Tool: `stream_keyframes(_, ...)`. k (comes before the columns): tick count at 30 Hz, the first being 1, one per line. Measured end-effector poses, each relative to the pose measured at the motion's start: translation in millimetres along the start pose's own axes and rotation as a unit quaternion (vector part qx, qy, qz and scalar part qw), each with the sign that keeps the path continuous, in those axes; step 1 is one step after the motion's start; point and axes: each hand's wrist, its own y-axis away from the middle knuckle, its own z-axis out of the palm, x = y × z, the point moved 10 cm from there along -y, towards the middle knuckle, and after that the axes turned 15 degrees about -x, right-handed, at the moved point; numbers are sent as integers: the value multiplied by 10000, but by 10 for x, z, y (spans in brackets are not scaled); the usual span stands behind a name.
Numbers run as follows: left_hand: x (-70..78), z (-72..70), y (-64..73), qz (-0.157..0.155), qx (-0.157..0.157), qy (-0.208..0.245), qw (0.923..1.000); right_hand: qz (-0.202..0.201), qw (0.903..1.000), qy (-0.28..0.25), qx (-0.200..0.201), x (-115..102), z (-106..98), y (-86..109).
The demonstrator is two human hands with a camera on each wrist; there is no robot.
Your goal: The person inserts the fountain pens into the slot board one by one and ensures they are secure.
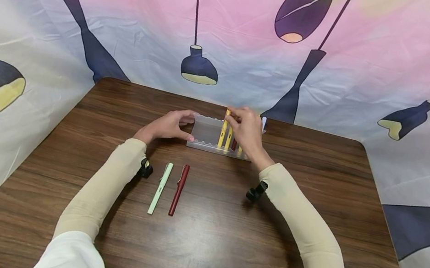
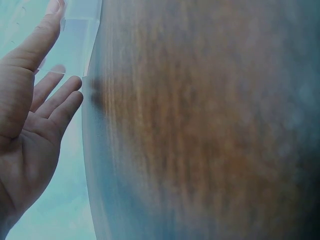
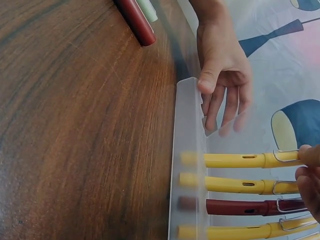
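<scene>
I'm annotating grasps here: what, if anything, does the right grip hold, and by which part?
The right grip pinches the leftmost yellow pen in the clear rack, by that pen's upper end.

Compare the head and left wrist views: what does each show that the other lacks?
Only the head view shows the right grip pinching a yellow pen, plus the pale green pen and dark red pen lying on the table.
Only the left wrist view shows the left grip from the palm side.
Both show that grip, the clear holder and the table.
</scene>
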Motion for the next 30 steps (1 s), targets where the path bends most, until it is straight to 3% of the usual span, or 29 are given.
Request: stream_keyframes(30, -5, -1, -15, 182, 11, 116, 9998, -112, 9995, -254, 179, -7, -62, 46)
